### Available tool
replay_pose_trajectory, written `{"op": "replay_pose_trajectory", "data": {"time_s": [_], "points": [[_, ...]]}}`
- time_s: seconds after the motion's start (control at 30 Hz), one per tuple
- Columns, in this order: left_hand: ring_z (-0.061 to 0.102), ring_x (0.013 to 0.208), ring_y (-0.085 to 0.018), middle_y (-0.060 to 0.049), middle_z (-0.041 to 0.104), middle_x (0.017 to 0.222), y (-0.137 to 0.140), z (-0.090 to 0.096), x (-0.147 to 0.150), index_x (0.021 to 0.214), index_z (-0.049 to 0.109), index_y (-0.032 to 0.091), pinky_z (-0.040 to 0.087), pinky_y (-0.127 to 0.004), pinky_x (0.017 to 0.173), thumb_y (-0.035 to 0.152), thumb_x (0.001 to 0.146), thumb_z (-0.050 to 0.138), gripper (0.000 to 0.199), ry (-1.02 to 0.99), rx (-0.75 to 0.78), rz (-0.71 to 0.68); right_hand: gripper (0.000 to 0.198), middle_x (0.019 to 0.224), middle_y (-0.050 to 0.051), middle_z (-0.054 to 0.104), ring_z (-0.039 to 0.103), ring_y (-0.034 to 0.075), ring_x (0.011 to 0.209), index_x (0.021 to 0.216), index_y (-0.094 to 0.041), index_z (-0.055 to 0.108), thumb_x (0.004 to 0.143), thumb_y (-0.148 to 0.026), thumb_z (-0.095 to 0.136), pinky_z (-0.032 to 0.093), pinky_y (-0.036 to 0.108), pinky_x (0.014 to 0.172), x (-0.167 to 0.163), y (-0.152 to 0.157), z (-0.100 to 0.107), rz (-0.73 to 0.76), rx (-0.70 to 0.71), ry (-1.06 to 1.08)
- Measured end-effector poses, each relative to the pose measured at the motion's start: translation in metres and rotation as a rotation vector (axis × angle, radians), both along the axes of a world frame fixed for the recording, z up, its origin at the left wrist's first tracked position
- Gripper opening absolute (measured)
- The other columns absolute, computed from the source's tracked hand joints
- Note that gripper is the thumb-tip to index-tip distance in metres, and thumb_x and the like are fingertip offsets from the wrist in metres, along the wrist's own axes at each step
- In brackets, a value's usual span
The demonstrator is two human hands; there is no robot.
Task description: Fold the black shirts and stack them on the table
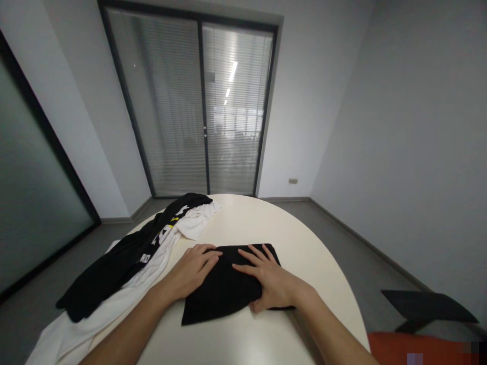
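Observation:
A folded piece of black cloth, probably a garment, lies near the front of the round table. My left hand rests on its left side, palm down, with the fingers stretched out toward the right. On the right part of the cloth, my right hand presses with fingers spread and its thumb by the lower fold. Both hands are open. To the left lies a black garment with white and yellow lettering, loosely heaped over a white garment.
The pale round table has a curved edge at the right and far side. An orange seat and a dark armrest stand at the lower right. Beyond the table are a glass partition with blinds and a white wall.

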State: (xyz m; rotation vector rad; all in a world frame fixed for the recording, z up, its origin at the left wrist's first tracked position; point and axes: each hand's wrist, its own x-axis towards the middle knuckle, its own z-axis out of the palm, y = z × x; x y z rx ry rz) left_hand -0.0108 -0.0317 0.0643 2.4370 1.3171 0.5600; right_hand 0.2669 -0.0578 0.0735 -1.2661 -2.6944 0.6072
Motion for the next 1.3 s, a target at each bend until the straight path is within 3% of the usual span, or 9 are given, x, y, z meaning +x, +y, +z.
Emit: {"op": "replay_pose_trajectory", "data": {"time_s": [0.27, 0.43, 0.53, 0.63, 0.8, 0.93, 1.13, 1.23, 1.3], "points": [[0.062, 0.102, -0.025, -0.008, 0.07, 0.105, 0.01, 0.0, -0.001, 0.113, 0.071, 0.023, 0.042, -0.035, 0.094, 0.043, 0.098, 0.042, 0.039, -0.066, 0.047, 0.058, 0.088, 0.161, 0.005, 0.027, 0.01, 0.041, 0.149, 0.142, -0.041, 0.05, 0.059, -0.034, 0.08, -0.01, 0.064, 0.113, 0.008, 0.003, 0.005, 0.026, 0.087, 0.011], [0.065, 0.079, -0.022, -0.005, 0.073, 0.088, 0.003, 0.007, 0.004, 0.1, 0.073, 0.024, 0.044, -0.03, 0.075, 0.048, 0.095, 0.045, 0.038, -0.167, -0.077, 0.1, 0.083, 0.16, 0.005, 0.031, 0.011, 0.039, 0.149, 0.142, -0.038, 0.051, 0.063, -0.025, 0.075, -0.009, 0.064, 0.115, 0.037, 0.012, 0.007, -0.17, 0.157, 0.003], [0.063, 0.068, -0.019, -0.003, 0.071, 0.078, 0.001, 0.003, 0.007, 0.099, 0.072, 0.022, 0.041, -0.028, 0.067, 0.05, 0.093, 0.046, 0.038, -0.159, -0.135, 0.117, 0.072, 0.154, 0.007, 0.039, 0.025, 0.035, 0.145, 0.141, -0.03, 0.054, 0.07, -0.021, 0.065, 0.014, 0.055, 0.118, 0.059, 0.019, 0.0, -0.295, 0.196, 0.024], [0.065, 0.077, -0.021, -0.004, 0.072, 0.091, 0.002, -0.006, 0.008, 0.108, 0.069, 0.022, 0.041, -0.029, 0.071, 0.052, 0.089, 0.051, 0.039, -0.131, -0.1, 0.198, 0.057, 0.139, 0.014, 0.054, 0.05, 0.031, 0.128, 0.137, -0.023, 0.056, 0.081, -0.023, 0.056, 0.04, 0.044, 0.105, 0.075, 0.025, -0.007, -0.509, 0.175, 0.049], [0.068, 0.086, -0.025, -0.006, 0.073, 0.09, 0.005, -0.013, 0.005, 0.112, 0.066, 0.021, 0.043, -0.032, 0.076, 0.059, 0.089, 0.048, 0.048, -0.124, -0.23, 0.202, 0.059, 0.09, 0.017, 0.072, 0.067, 0.033, 0.093, 0.124, -0.016, 0.06, 0.092, -0.061, 0.041, 0.047, 0.048, 0.085, 0.079, 0.029, -0.016, -0.912, -0.023, 0.127], [0.067, 0.081, -0.024, -0.005, 0.071, 0.084, 0.001, -0.009, 0.003, 0.112, 0.063, 0.02, 0.043, -0.032, 0.072, 0.057, 0.088, 0.05, 0.046, -0.099, -0.277, 0.176, 0.073, 0.072, 0.006, 0.069, 0.067, 0.024, 0.066, 0.129, -0.017, 0.053, 0.085, -0.075, 0.045, 0.05, 0.039, 0.072, 0.068, 0.035, -0.032, -0.809, -0.204, 0.369], [0.06, 0.049, -0.016, -0.001, 0.067, 0.083, -0.013, -0.002, 0.012, 0.12, 0.048, 0.021, 0.043, -0.027, 0.049, 0.057, 0.084, 0.055, 0.05, -0.121, -0.695, -0.013, 0.076, 0.097, 0.005, 0.063, 0.064, 0.02, 0.073, 0.144, -0.021, 0.033, 0.085, -0.065, 0.052, 0.052, 0.036, 0.071, 0.05, 0.058, -0.056, -0.712, -0.009, 0.643], [0.066, 0.069, -0.021, -0.005, 0.069, 0.084, -0.016, -0.003, 0.02, 0.103, 0.058, 0.02, 0.051, -0.033, 0.064, 0.053, 0.087, 0.055, 0.036, -0.122, -0.413, 0.039, 0.075, 0.105, 0.006, 0.062, 0.066, 0.021, 0.085, 0.146, -0.023, 0.028, 0.087, -0.063, 0.051, 0.054, 0.038, 0.08, 0.046, 0.064, -0.058, -0.754, -0.05, 0.678], [0.064, 0.106, -0.028, -0.012, 0.067, 0.117, -0.016, -0.007, 0.024, 0.113, 0.06, 0.021, 0.05, -0.042, 0.091, 0.049, 0.089, 0.056, 0.037, -0.161, -0.147, 0.027, 0.079, 0.11, 0.008, 0.061, 0.066, 0.023, 0.095, 0.147, -0.024, 0.027, 0.084, -0.062, 0.056, 0.053, 0.039, 0.086, 0.045, 0.063, -0.057, -0.773, -0.134, 0.692]]}}
